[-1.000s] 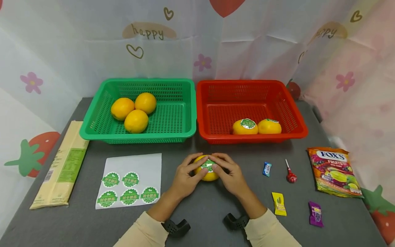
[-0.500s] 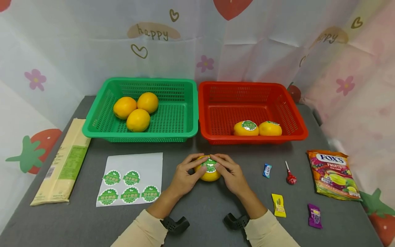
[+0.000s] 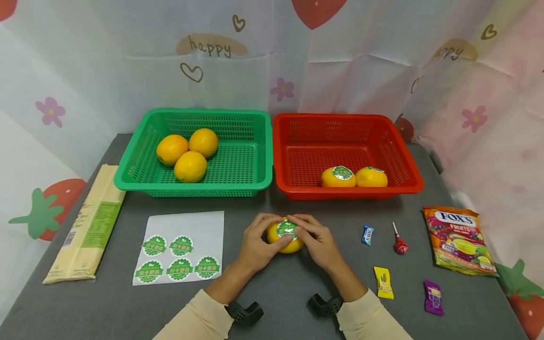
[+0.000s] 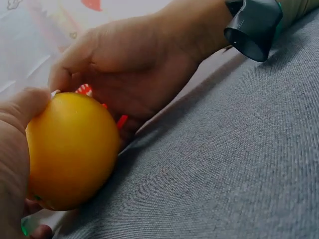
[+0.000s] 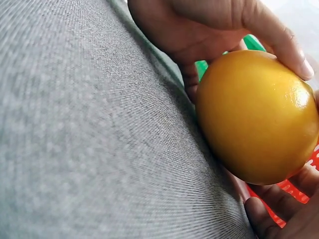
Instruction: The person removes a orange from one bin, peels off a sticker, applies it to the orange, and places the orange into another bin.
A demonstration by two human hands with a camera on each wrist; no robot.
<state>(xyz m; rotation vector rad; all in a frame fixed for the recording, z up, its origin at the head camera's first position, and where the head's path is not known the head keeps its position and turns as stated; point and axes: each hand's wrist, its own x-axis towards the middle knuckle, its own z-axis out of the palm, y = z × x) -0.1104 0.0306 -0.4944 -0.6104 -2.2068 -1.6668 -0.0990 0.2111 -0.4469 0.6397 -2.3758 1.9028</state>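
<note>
Both sets of fingers are curled about one orange, the left hand gripping it from the left side and the right hand from the right. Neither hand is nearer: the fruit lies directly between them, touched on either side. It looks nearly round, so no clear long axis can be told. A green-and-white round label sits on its top, facing upward. The index fingers meet the fruit near the label's far edge; the left thumb lies by its lower edge and the right thumb by its right edge. Both wrist views show bare peel on the flanks, the underside seemingly resting on the gray counter.

Just beyond the fingers, the orange stands in front of where two baskets come together. The red plastic basket is away and to the right, nearer the right hand; it holds two labeled oranges along its front wall. The green plastic basket is away and to the left, holding three oranges with no labels visible. Closer on the left hand's side, a white backing sheet lies flat, bearing five green labels.

Farther out to the right are a red lollipop, three small wrapped candies and a FOX'S candy bag; at far left, a long pale packet lies slanted, its upper end beside the green basket.
</note>
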